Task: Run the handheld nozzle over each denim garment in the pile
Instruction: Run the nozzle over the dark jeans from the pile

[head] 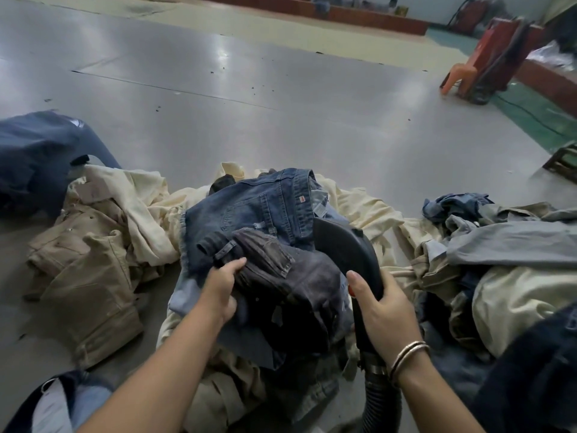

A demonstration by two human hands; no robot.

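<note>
Black nozzle (343, 245) angled onto denim pile, right hand (384, 310) grip curled round its handle, left hand (223, 285) pinching dark jeans (281, 276)

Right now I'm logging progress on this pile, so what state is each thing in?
Left hand: grips the dark grey jeans.
Right hand: wrapped round the nozzle's handle.
Nozzle: mouth angled down at the pile; contact unclear.
Hose: attached to the nozzle.
Dark grey jeans: crumpled on top.
Blue jeans: lying under the grey pair.
Tan trousers: heaped at left, untouched.
Orange chair: tipped over.
</note>
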